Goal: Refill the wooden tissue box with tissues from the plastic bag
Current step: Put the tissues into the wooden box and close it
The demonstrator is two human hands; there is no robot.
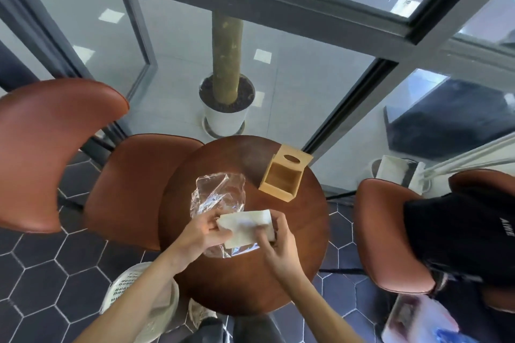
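Note:
A white stack of tissues (245, 227) is held over the round wooden table (303, 234). My left hand (202, 234) grips its left end together with the clear plastic bag (218, 193), which lies crumpled behind and under the stack. My right hand (278, 245) holds the stack's right end. The wooden tissue box (281, 178) stands at the table's far right with its lid tipped up behind it. Its inside looks empty.
Brown chairs stand at the left (55, 142) and right (390, 234), the right one draped with black clothing (457, 234). A potted tree (225, 108) stands beyond the table by glass walls. A white basket (145, 301) sits on the floor near my left arm.

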